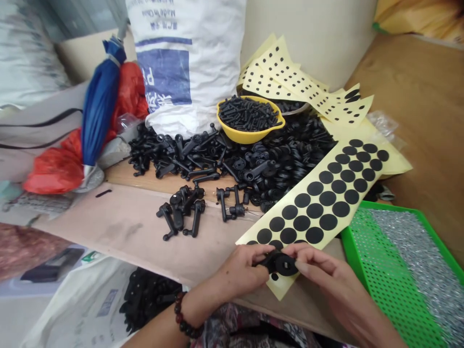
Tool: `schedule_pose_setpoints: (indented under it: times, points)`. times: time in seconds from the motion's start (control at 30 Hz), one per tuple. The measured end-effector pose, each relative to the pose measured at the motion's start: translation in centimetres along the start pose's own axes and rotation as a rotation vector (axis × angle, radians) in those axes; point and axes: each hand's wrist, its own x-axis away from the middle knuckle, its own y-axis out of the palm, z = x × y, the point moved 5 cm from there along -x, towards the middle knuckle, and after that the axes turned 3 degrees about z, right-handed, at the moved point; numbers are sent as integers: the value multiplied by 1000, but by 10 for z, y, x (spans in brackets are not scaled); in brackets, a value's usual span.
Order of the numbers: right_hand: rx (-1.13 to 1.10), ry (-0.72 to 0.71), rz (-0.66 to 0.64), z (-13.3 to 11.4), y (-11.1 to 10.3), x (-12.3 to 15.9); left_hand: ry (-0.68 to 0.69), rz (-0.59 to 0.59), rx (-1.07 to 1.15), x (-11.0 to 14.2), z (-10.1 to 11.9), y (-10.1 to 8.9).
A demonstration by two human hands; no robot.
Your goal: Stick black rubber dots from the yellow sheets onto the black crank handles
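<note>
a pale tabletop (123,220) runs in front of the person. nearest, a black part (285,265) is between the two hands, over the near end of a yellow sheet (314,223) with round black dots. its long way goes left to right: the left hand (239,273) grips the narrow end in its fingers, the right hand (329,273) pinches the round end, so both are close to it. hands and part hide some of the nearest dots. a green tray (347,244) sits to the right. farther off lie loose black cranks (196,217), a big black pile (259,170), a yellow bowl (248,137) and a white sack (213,63).
</note>
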Motion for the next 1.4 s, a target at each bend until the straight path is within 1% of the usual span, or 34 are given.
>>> schedule_pose_setpoints:
  times: [0.1, 0.33, 0.53, 0.73, 0.93, 1.03, 1.2, 1.4]
  points:
    - [3, 9, 0, 4, -2, 0, 27, -21, -7, -1, -4, 1]
    - [28, -2, -8, 4, -2, 1, 59, -21, -7, -2, -13, 0]
    - [10, -3, 69, 1, 0, 1, 78, -22, -22, -2, -9, 1]
    - [-31, 43, 83, 3, 1, 2, 63, -21, -29, -2, -9, 0]
    - [-71, 67, 64, 3, -1, 2, 46, -23, 2, -4, -13, 2]
    - [-73, 63, 64, 3, -1, 2, 28, -18, 11, -5, -15, 2]
    - [-37, 38, 78, 3, 0, 3, 65, -41, 46, -4, -18, 3]
    - [-7, 13, 83, 3, -1, 3, 71, -44, 64, -5, -20, 4]
